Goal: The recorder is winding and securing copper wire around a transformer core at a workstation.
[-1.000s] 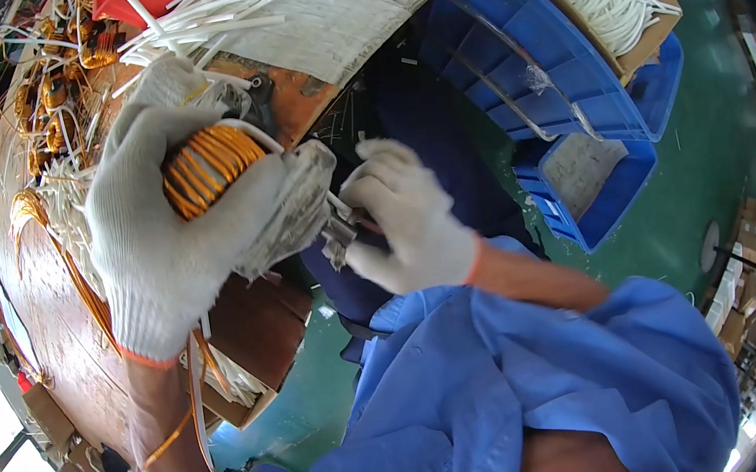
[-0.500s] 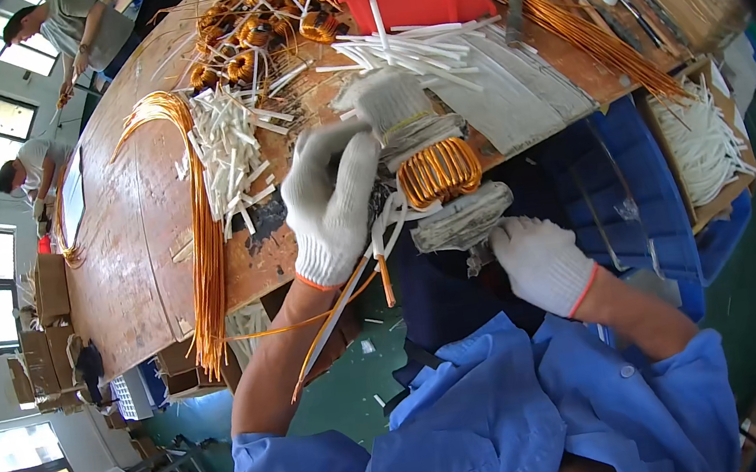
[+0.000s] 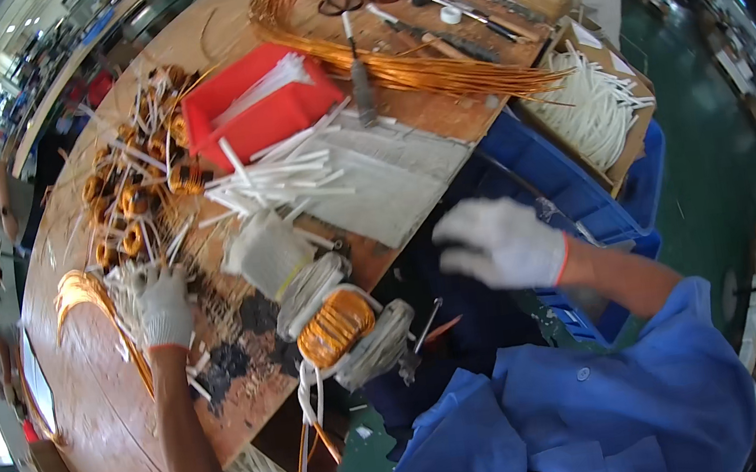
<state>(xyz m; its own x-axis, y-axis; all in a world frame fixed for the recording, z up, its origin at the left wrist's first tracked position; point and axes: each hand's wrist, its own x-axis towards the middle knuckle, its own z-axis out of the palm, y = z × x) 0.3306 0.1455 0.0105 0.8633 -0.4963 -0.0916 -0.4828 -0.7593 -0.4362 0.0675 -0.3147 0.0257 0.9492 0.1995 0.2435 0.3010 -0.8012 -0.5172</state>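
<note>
The right hand (image 3: 502, 244), in the middle right of the frame, is smeared by motion, so its fingers cannot be told apart, nor whether it holds anything. The left hand (image 3: 163, 305), at centre left, lies among white sleeves on the counter (image 3: 98, 412), and its fingertips are lost among them. The wound copper coil (image 3: 337, 326) at the centre hides its lower half behind pale wrapping. The blue bin (image 3: 561, 185) is partly covered by the right hand. People at the far left edge are cut off and too small to make out.
</note>
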